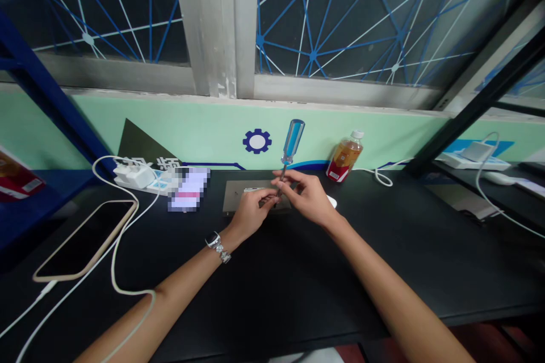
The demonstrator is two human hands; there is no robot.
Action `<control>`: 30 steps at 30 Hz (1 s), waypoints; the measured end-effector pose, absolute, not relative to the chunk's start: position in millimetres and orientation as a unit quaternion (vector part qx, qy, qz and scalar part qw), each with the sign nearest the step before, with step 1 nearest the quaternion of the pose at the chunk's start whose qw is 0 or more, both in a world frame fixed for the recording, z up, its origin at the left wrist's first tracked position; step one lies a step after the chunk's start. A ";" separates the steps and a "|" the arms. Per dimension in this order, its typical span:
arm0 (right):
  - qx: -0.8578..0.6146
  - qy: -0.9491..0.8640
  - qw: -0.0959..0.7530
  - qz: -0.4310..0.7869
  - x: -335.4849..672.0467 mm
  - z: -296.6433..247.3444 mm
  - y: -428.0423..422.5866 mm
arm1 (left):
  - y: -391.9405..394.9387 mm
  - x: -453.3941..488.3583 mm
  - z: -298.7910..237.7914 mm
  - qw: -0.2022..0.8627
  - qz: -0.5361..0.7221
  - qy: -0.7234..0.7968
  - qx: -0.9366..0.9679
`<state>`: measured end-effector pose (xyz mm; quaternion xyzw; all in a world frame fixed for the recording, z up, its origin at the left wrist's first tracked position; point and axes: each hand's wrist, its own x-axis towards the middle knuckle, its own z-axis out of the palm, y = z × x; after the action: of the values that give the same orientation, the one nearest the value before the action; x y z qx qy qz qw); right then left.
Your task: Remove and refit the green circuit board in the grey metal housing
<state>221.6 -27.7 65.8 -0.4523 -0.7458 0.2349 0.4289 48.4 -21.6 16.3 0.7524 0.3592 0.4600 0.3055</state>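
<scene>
A screwdriver (293,142) with a blue, clear-edged handle stands nearly upright, leaning slightly right, its shaft pointing down. The fingers of my right hand (310,195) are closed round the shaft below the handle. My left hand (252,212) is pinched close to the screwdriver's lower end; whatever lies between its fingertips is too small or hidden to make out. Beneath both hands lies a flat grey-brown metal plate or case (233,195), partly covered by them. The screwdriver tip is hidden behind the fingers. A silver watch (213,241) is on my left wrist.
A phone (87,241) and white cables (117,261) lie at left on the black table (264,295). Behind them sits a power strip with white plugs (136,173). A drink bottle (346,156) stands back right, by the green wall. A white object (332,202) shows beside my right hand.
</scene>
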 end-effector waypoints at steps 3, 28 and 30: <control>-0.444 -0.745 0.439 0.238 222.8 65.7 -29.1 | -22.7 43.7 17.5 0.282 0.437 0.350 0.779; -0.445 -0.557 0.648 0.268 238.3 54.8 -15.1 | -35.5 21.0 13.1 -0.086 0.197 0.294 0.931; -0.446 -0.553 0.642 0.287 242.3 52.9 -15.2 | -33.8 20.7 13.1 -0.087 0.196 0.290 0.933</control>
<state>242.3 -15.2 52.9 -0.4462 -0.5534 0.2874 0.6420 20.7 -33.8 13.1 0.9326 0.2902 0.1963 -0.0870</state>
